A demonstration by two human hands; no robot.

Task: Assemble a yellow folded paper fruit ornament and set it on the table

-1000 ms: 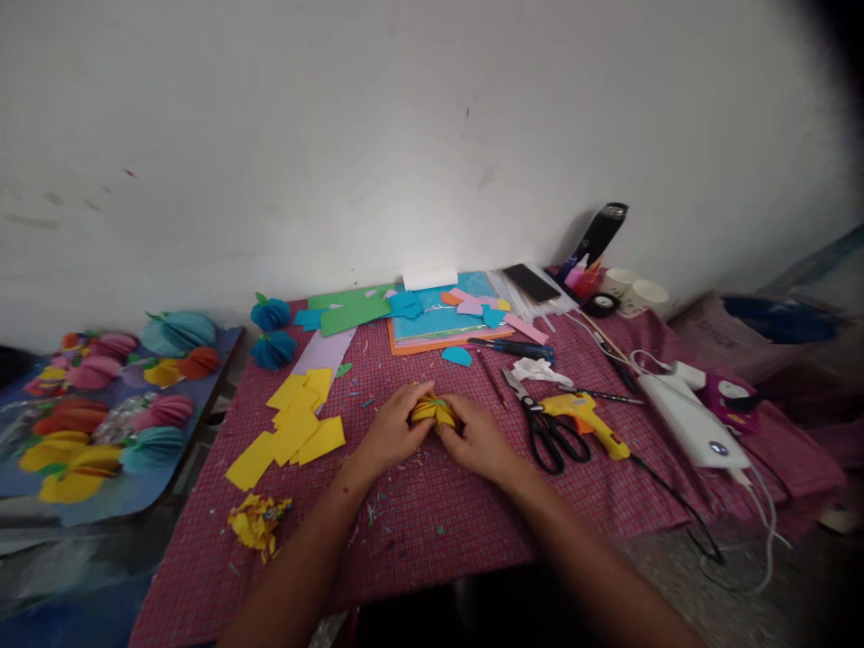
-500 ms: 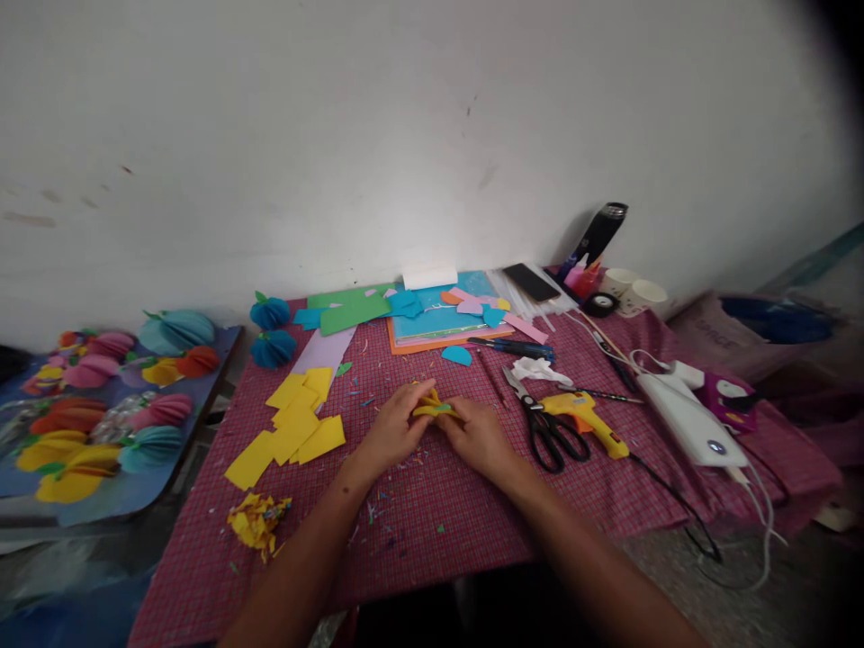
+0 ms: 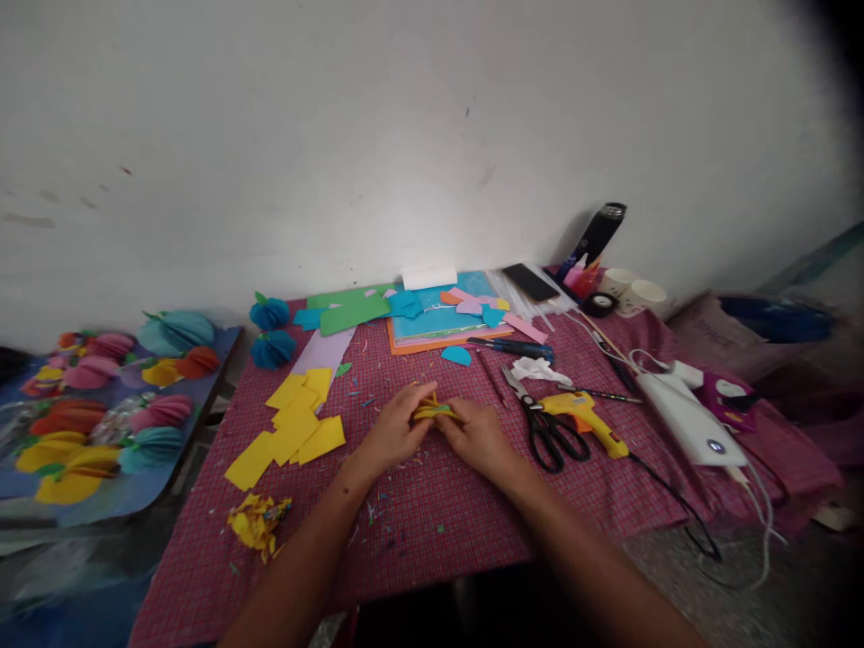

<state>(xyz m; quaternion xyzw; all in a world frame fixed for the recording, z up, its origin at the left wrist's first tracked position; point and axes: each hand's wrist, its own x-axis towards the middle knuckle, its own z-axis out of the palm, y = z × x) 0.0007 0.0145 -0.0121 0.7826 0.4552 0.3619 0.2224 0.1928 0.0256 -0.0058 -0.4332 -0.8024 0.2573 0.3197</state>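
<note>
Head view: my left hand (image 3: 395, 432) and right hand (image 3: 474, 436) pinch a folded yellow paper bundle (image 3: 432, 409); I judge its leaves could spring apart near the scissors (image 3: 544, 423).

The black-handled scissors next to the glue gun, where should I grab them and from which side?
Probably by the black finger loops, coming in from the near table edge. The scissors lie flat with loops toward the person and blades pointing to the wall. The yellow glue gun crowds their right side, so the right hand has more room on their left.
</note>
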